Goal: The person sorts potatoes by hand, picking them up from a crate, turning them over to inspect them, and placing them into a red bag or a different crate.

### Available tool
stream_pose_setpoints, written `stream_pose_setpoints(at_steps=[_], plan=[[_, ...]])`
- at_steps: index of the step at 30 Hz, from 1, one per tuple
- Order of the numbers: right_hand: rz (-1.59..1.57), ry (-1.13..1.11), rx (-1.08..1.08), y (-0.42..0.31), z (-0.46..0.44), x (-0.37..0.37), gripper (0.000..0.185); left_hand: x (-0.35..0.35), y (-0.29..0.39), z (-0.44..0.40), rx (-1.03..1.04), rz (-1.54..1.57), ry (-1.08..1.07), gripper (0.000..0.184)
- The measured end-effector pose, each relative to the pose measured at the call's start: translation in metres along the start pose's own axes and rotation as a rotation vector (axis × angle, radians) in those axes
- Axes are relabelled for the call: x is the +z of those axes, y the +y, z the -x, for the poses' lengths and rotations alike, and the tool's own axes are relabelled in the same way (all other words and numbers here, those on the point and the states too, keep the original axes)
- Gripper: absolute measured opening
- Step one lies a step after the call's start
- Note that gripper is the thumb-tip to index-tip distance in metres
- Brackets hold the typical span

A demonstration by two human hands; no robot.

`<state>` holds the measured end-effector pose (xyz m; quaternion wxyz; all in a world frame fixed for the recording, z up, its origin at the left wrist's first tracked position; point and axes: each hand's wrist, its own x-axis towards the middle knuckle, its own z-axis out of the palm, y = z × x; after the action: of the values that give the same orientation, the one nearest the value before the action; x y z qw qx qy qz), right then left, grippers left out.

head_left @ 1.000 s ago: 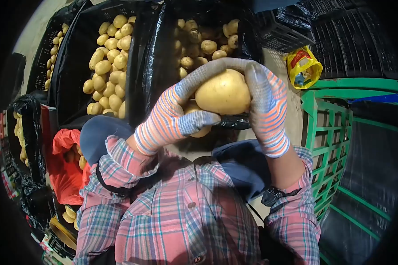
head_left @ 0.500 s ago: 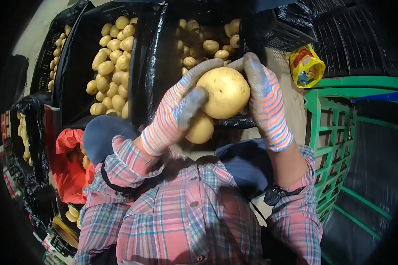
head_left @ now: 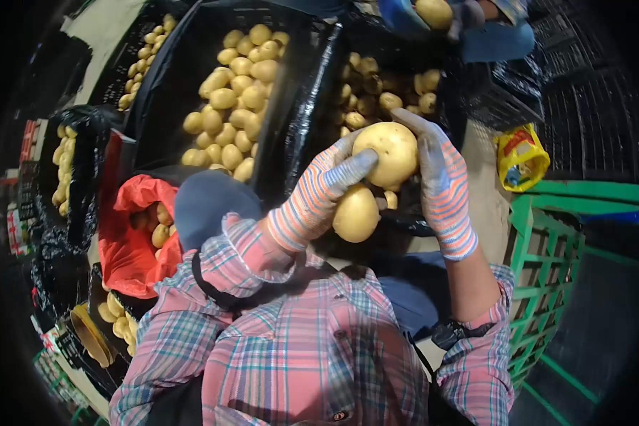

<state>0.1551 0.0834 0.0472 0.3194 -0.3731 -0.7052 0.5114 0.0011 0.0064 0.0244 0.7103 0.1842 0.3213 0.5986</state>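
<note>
Striped work gloves with grey, soiled fingers cover both my hands. My left hand (head_left: 323, 188) is closed on two potatoes, its thumb across the front of the large round potato (head_left: 390, 160). Below that thumb, against the palm, sits the smaller oval potato (head_left: 356, 214). My right hand (head_left: 441, 181) curves around the right side of the large potato, fingertips at its upper edge. Beneath the hands is a black-lined crate (head_left: 312, 106) of potatoes in shadow. A fuller lined crate (head_left: 167, 106) of potatoes stands to its left.
A red bag (head_left: 117, 248) with potatoes lies at left, near more potato containers. On the right are a yellow bag (head_left: 505, 160), a green metal frame (head_left: 522, 234) and stacked black crates (head_left: 582, 106). At the top, another person's gloved hand (head_left: 467, 14) is beside a potato (head_left: 434, 13).
The view has shifted, so the crates and bags appear farther right and lower. Both potatoes stay in my hands. Another person's hands and a potato now show at the top.
</note>
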Motion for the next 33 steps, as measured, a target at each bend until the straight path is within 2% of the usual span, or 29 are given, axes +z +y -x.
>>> stream_pose_setpoints(at_steps=[2,4,6,7,8,10,11,12,15,17,18,20,22,23,24,25,27,28,29,33], plan=[[0.019,-0.034,0.089,-0.003,0.0,0.003,0.049,-0.019,0.004,0.008,-0.044,0.195,0.149,0.052],[0.044,-0.015,0.102,-0.006,-0.003,0.003,0.05,-0.035,0.013,0.007,0.133,0.277,0.283,0.054],[0.003,-0.001,0.161,-0.005,-0.003,0.004,0.052,-0.061,0.025,0.01,0.092,0.561,0.355,0.054],[0.045,-0.04,0.164,-0.001,-0.003,0.001,0.053,-0.066,0.035,0.017,-0.078,0.689,0.362,0.05],[0.028,-0.034,0.159,0.001,-0.002,0.003,0.055,-0.069,0.04,0.019,-0.097,0.702,0.363,0.044],[0.073,-0.082,0.209,0.002,0.0,-0.002,0.056,-0.075,0.052,0.03,-0.108,0.622,0.371,0.04],[0.086,-0.072,0.177,0.0,0.001,0.0,0.056,-0.091,0.059,0.034,-0.078,0.589,0.305,0.039],[0.077,-0.083,0.248,0.002,0.003,-0.005,0.055,-0.098,0.075,0.037,-0.038,0.618,0.259,0.037],[0.055,-0.08,0.203,0.011,0.002,-0.009,0.054,-0.176,0.137,0.019,0.346,0.221,0.397,0.037],[0.072,-0.096,0.256,0.015,0.003,-0.014,0.05,-0.242,0.216,0.005,0.465,0.537,0.288,0.04],[0.08,-0.086,0.271,0.018,0.004,-0.016,0.05,-0.253,0.25,-0.002,0.531,0.675,0.526,0.045],[0.07,-0.084,0.237,0.03,0.001,-0.019,0.046,-0.28,0.275,-0.013,0.775,-0.077,0.742,0.049],[0.039,-0.046,0.283,0.043,-0.004,-0.023,0.04,-0.258,0.278,-0.017,0.59,0.277,0.835,0.047],[0.039,-0.075,0.314,0.05,-0.009,-0.025,0.039,-0.224,0.262,-0.018,0.546,0.288,0.836,0.043],[0.042,-0.1,0.348,0.06,-0.015,-0.028,0.038,-0.23,0.255,-0.015,0.402,0.314,0.635,0.04],[0.131,-0.149,0.302,0.076,-0.024,-0.033,0.037,-0.181,0.232,-0.014,0.373,0.246,0.637,0.043],[0.349,-0.237,0.176,0.12,-0.041,-0.043,0.035,-0.147,0.2,-0.002,0.191,0.203,0.211,0.046],[0.471,-0.28,0.087,0.144,-0.049,-0.045,0.034,-0.116,0.18,0.002,0.181,0.188,0.132,0.048],[0.586,-0.39,0.13,0.173,-0.057,-0.045,0.033,-0.094,0.165,0.005,0.155,0.199,0.0,0.05],[0.956,-0.854,0.213,0.24,-0.048,-0.014,0.03,-0.04,0.115,-0.001,0.15,0.278,-0.01,0.051]])
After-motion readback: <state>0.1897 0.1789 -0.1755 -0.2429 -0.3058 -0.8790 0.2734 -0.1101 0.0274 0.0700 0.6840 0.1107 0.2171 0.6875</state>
